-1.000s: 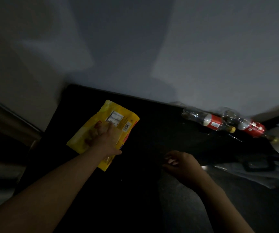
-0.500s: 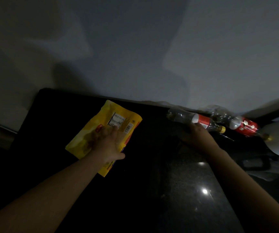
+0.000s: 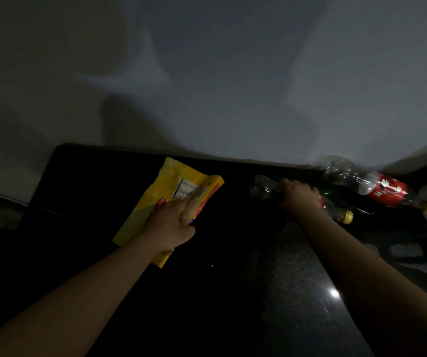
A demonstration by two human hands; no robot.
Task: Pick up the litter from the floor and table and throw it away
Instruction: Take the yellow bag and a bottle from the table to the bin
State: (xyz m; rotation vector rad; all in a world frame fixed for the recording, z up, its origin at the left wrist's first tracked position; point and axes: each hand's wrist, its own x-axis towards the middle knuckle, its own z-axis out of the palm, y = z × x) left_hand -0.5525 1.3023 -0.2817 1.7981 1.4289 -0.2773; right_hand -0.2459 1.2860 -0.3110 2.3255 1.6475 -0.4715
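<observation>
The left hand (image 3: 171, 225) gripped a yellow snack packet (image 3: 166, 194), fingers folded over its lower edge and thumb pinching from the side. The packet was creased, with its far end reaching toward the wall (image 3: 233, 86); whether it touched the dark table (image 3: 99, 202) I couldn't tell in that gloom. The right hand (image 3: 298, 199) was curled round a clear plastic bottle (image 3: 264, 188) lying on its side on the table, its yellow cap poking out past the wrist. A second bottle (image 3: 377, 189) with a red label lay just beyond it, close to the wall.
</observation>
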